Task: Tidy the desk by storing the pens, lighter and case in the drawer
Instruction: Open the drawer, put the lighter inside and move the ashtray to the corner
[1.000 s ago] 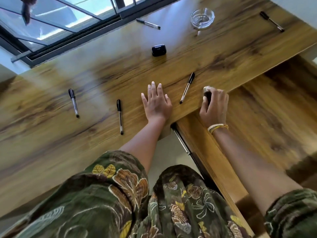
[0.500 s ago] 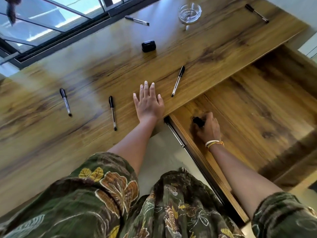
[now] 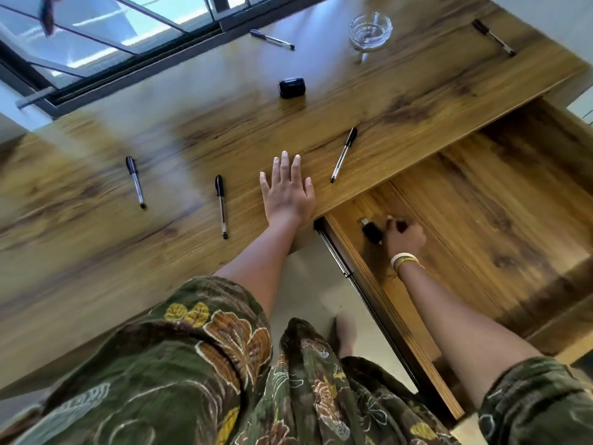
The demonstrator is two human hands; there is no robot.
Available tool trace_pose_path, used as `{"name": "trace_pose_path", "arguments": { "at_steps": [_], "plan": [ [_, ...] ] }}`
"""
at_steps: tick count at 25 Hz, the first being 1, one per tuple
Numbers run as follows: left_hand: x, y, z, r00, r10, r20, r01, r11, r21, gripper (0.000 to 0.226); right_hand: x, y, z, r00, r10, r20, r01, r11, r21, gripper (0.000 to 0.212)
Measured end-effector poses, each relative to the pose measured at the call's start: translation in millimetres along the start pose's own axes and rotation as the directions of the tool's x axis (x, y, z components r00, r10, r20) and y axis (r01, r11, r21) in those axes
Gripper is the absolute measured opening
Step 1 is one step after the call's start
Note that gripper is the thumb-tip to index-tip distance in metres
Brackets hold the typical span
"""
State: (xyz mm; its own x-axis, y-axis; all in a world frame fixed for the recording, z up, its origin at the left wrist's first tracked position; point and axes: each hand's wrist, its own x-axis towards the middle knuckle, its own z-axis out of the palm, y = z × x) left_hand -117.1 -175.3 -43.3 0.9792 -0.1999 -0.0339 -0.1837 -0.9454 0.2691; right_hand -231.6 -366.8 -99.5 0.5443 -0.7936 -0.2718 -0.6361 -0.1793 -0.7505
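Observation:
The drawer stands pulled out at the right, below the wooden desk. Inside its near-left corner a black lighter rests on the drawer floor, and my right hand has curled fingers on its end. My left hand lies flat on the desk edge, fingers apart, holding nothing. Several black-capped pens lie on the desk: one just right of my left hand, one just left of it, one farther left. A small black case sits mid-desk.
Two more pens lie far back, one by the window frame and one at the far right corner. A glass ashtray stands between them. The drawer's metal rail runs beside my knees.
My right hand carried the lighter off the desk edge down into the drawer and set it on the floor there. My left hand stayed flat on the desk.

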Motion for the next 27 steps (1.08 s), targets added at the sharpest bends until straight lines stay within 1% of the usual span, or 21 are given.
{"name": "trace_pose_path", "arguments": {
  "at_steps": [1, 2, 3, 5, 8, 14, 16, 17, 19, 21, 23, 25, 27],
  "plan": [
    [-2, -2, -2, 0.999, 0.014, 0.031, -0.015, 1.000, 0.014, 0.059, -2, -9, -1, 0.998, 0.027, -0.057, -0.024, 0.999, 0.042, 0.029],
    [-5, -3, -3, 0.997, 0.030, 0.068, -0.032, 0.999, 0.026, 0.059, -3, -19, -1, 0.996, 0.007, -0.090, -0.001, 0.998, 0.066, 0.029],
    [-8, -6, -5, 0.993, 0.048, 0.108, -0.052, 0.998, 0.037, 0.059, -5, -31, 0, 0.994, -0.042, -0.104, 0.050, 0.996, 0.080, 0.028],
    [-17, -13, -9, 0.982, 0.083, 0.170, -0.093, 0.994, 0.055, 0.060, -13, -56, 2, 0.985, -0.148, -0.094, 0.157, 0.983, 0.099, 0.025],
    [-27, -21, -15, 0.965, 0.115, 0.236, -0.133, 0.989, 0.059, 0.060, -29, -90, 9, 0.965, -0.245, -0.089, 0.255, 0.958, 0.129, 0.022],
    [-39, -29, -26, 0.930, 0.146, 0.337, -0.177, 0.982, 0.064, 0.062, -54, -134, 31, 0.899, -0.436, -0.022, 0.437, 0.897, 0.066, 0.017],
    [-35, -32, -38, 0.932, 0.170, 0.320, -0.185, 0.983, 0.016, 0.061, -60, -147, 39, 0.873, -0.487, 0.024, 0.486, 0.873, 0.023, 0.019],
    [-32, -33, -44, 0.939, 0.181, 0.292, -0.178, 0.983, -0.038, 0.060, -62, -154, 42, 0.860, -0.508, 0.038, 0.509, 0.861, -0.004, 0.020],
    [-21, -38, -57, 0.958, 0.197, 0.210, -0.174, 0.977, -0.122, 0.056, -59, -170, 47, 0.857, -0.511, 0.064, 0.513, 0.858, -0.025, 0.021],
    [-3, -43, -69, 0.972, 0.193, 0.138, -0.176, 0.977, -0.122, 0.055, -47, -191, 51, 0.858, -0.505, 0.097, 0.510, 0.859, -0.043, 0.020],
    [19, -48, -77, 0.979, 0.155, 0.129, -0.142, 0.984, -0.105, 0.056, -27, -216, 54, 0.854, -0.511, 0.094, 0.517, 0.854, -0.060, 0.020],
    [47, -48, -79, 0.981, 0.122, 0.148, -0.106, 0.988, -0.112, 0.056, 3, -240, 60, 0.860, -0.504, 0.081, 0.510, 0.856, -0.085, 0.021],
    [83, -45, -75, 0.985, 0.085, 0.149, -0.066, 0.990, -0.127, 0.058, 42, -261, 67, 0.893, -0.445, 0.067, 0.450, 0.888, -0.095, 0.027]
  ]
}}
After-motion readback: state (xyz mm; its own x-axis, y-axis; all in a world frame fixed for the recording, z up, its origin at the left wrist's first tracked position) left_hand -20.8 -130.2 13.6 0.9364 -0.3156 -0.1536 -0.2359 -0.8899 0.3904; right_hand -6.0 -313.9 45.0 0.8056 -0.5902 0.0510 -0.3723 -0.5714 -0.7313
